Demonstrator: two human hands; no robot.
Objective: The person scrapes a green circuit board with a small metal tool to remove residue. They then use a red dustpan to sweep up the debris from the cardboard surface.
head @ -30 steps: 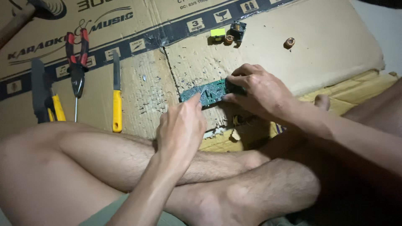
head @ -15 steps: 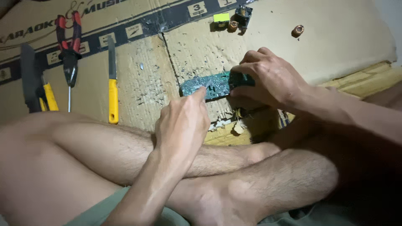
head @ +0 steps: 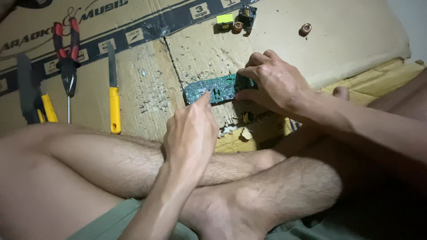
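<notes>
I see the green circuit board (head: 218, 89) lying flat on the flattened cardboard sheet (head: 356, 40), near the middle of the scene, just beyond the crossed bare legs (head: 178, 164). My right hand (head: 273, 82) grips the board's right end, fingers curled over its far edge and thumb pressed against the near side. My left hand (head: 190, 133) is loosely curled with the index finger extended, its tip touching the board's left part; it grasps nothing. To the far left on the cardboard lie red-handled pliers (head: 66, 53), a yellow-handled knife (head: 113, 93) and a second yellow-handled tool (head: 44, 106), well apart from the board. At the far edge sit a yellow-topped component (head: 224, 20), a dark component (head: 247, 14) and a small copper coil (head: 304, 29).
</notes>
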